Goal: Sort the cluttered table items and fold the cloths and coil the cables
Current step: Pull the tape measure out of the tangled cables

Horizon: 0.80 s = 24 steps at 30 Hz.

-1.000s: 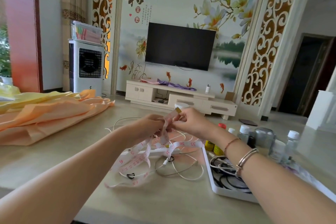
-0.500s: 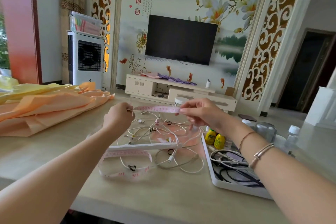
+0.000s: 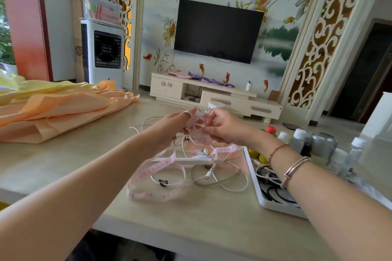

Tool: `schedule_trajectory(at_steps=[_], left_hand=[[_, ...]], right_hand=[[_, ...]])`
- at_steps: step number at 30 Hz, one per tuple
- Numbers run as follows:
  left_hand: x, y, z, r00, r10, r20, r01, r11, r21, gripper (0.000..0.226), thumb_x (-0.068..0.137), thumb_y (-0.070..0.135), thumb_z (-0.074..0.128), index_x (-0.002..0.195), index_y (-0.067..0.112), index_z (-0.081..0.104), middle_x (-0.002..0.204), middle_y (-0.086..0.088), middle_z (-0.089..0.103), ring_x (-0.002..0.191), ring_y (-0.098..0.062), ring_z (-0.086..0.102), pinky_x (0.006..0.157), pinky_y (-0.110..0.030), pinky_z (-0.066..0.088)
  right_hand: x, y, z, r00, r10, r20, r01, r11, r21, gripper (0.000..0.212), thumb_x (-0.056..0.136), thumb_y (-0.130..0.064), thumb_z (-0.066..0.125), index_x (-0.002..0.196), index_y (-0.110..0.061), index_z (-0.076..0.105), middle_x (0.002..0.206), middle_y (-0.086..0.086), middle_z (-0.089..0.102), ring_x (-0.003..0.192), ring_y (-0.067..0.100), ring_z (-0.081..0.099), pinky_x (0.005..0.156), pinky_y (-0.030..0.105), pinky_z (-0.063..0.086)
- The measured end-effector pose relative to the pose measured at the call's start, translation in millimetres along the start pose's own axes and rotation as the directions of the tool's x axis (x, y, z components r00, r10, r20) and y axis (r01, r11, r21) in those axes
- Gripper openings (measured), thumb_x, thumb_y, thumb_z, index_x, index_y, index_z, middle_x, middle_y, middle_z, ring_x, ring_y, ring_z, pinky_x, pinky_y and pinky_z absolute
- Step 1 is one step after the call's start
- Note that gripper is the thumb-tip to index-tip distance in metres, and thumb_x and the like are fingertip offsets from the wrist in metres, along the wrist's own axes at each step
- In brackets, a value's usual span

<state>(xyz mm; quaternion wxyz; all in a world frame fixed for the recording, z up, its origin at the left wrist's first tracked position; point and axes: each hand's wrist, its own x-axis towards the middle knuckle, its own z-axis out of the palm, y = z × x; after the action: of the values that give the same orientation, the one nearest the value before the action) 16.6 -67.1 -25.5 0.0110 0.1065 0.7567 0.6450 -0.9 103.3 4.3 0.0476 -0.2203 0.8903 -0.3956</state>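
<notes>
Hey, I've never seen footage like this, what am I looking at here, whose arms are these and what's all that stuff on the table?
No machine here: a person wears a camera on the head, so you see their own arms from above. Both hands meet over a beige table. The left hand and right hand grip a pink measuring tape, wound around the left fingers; its loose end trails onto the table. Below lie tangled white cables. To the right sits a white tray with dark cables, with small bottles behind. Orange cloths lie at left.

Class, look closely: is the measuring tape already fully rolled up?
No: much of the measuring tape lies in loose loops on the table.
</notes>
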Motion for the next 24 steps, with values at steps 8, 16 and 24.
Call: schedule_trajectory(at_steps=[8, 16, 24], left_hand=[[5, -15, -10, 0.985, 0.119, -0.126, -0.061, 0.917, 0.394, 0.026, 0.097, 0.025, 0.051, 0.089, 0.006, 0.067, 0.073, -0.004, 0.059, 0.07, -0.017, 0.05, 0.064, -0.026, 0.037], [16, -33, -24, 0.923, 0.162, -0.348, 0.049, 0.85, 0.524, 0.028, 0.098, 0.012, 0.041, 0.079, 0.01, 0.062, 0.07, -0.001, 0.056, 0.07, -0.022, 0.05, 0.057, -0.027, 0.034], [20, -41, -34, 0.859, 0.268, -0.437, 0.126, 0.716, 0.687, 0.027, 0.086, -0.001, 0.038, 0.075, 0.016, 0.056, 0.087, -0.007, 0.064, 0.094, -0.035, 0.053, 0.07, -0.034, 0.032]], right_hand=[[-9, 6, -12, 1.0, 0.013, 0.019, -0.012, 1.0, -0.027, 0.017, 0.093, -0.021, 0.061, 0.101, -0.011, 0.05, 0.057, -0.002, 0.051, 0.047, 0.009, 0.041, 0.046, 0.019, 0.036], [-20, -2, -31, 0.997, -0.067, -0.04, 0.071, 0.99, 0.122, 0.011, 0.092, -0.008, 0.06, 0.101, -0.001, 0.064, 0.051, -0.006, 0.053, 0.044, 0.008, 0.044, 0.059, 0.03, 0.053], [-17, -15, -37, 0.986, 0.05, 0.16, -0.075, 0.986, 0.151, 0.027, 0.09, -0.004, 0.061, 0.116, -0.008, 0.054, 0.066, 0.006, 0.063, 0.046, 0.011, 0.048, 0.046, 0.023, 0.049]])
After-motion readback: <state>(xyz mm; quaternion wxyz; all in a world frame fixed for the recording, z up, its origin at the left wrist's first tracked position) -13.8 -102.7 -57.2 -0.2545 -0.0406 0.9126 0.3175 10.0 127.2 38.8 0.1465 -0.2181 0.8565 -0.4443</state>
